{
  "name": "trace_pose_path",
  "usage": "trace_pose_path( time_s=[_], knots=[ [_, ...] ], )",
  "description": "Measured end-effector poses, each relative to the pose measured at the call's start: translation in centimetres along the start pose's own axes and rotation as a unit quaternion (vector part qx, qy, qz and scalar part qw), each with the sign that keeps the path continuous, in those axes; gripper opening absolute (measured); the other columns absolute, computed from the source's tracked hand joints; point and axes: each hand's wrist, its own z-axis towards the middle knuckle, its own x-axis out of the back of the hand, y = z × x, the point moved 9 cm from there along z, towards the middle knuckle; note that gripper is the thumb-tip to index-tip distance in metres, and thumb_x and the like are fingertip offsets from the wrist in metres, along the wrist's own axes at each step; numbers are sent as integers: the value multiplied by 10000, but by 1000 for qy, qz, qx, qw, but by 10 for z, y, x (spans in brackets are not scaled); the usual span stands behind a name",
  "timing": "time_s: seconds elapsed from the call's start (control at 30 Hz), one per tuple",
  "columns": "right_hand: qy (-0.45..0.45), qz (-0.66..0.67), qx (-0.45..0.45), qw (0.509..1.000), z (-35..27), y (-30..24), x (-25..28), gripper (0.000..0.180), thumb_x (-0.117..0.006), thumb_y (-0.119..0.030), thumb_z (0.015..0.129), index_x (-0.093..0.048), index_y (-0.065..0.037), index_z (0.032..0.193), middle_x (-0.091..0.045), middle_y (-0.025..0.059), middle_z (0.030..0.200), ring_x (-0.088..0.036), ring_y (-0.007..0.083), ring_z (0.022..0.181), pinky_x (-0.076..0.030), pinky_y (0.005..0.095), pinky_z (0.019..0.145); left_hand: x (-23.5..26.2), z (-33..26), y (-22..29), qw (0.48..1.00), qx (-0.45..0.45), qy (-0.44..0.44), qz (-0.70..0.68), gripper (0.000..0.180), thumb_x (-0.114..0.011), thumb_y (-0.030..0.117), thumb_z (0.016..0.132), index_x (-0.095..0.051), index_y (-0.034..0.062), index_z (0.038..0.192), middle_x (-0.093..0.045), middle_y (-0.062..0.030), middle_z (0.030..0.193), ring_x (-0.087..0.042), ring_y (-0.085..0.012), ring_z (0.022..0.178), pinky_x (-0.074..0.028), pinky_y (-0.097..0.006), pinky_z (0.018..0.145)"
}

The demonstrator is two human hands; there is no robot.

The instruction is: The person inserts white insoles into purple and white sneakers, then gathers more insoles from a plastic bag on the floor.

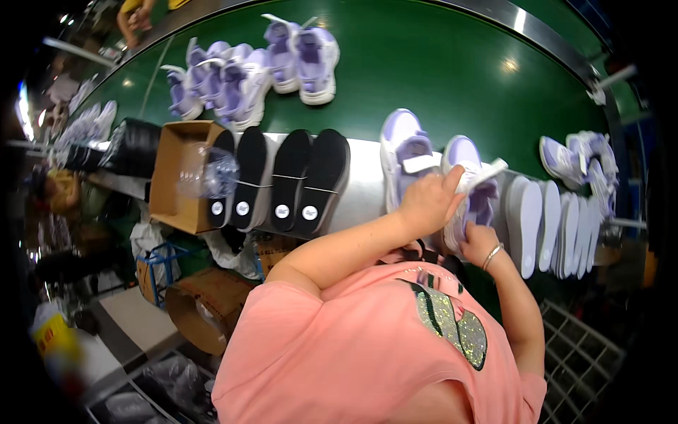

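Observation:
A lavender and white sneaker (462, 150) stands in front of me at the edge of the green conveyor, its white strap (492, 170) lifted to the right. My left hand (429, 201) is closed on the sneaker's upper near the strap, thumb and finger pinching at its opening. At the heel, my right hand (480, 242) grips the collar, with fingers partly hidden inside the shoe. A matching sneaker (401, 141) rests just to the left, toe pointing away, partly covered by my left hand.
Black insoles (291, 177) in banded pairs and an open cardboard box (178, 169) with clear plastic lie to the left. White insoles (522, 219) line up at right. More lavender sneakers (244, 81) stand at far left, others (579, 159) at far right. A metal rail (522, 21) edges the conveyor.

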Motion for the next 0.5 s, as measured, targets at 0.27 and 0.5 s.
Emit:
trace_pose_path(
  time_s=[0.27,0.5],
  knots=[
    [-13,128,73,989,15,-70,27,351,-502,-377,758,-584,-122,985,-621,139,837,-584,289,829,-382,448,781,-42,9,-45,954,194,-224,36,834,-543,179,694,-15,132,1338,-588,-215,719,-588,-368,652,-459,-454,594],
    [439,158,249,849,-51,-15,135,299,-572,-193,738,-519,-64,1002,-487,150,1102,-448,316,1035,-359,403,875,19,106,-90,986,106,9,130,716,-512,138,711,-136,97,1320,-585,-236,701,-578,-386,645,-458,-451,609]
  ],
)
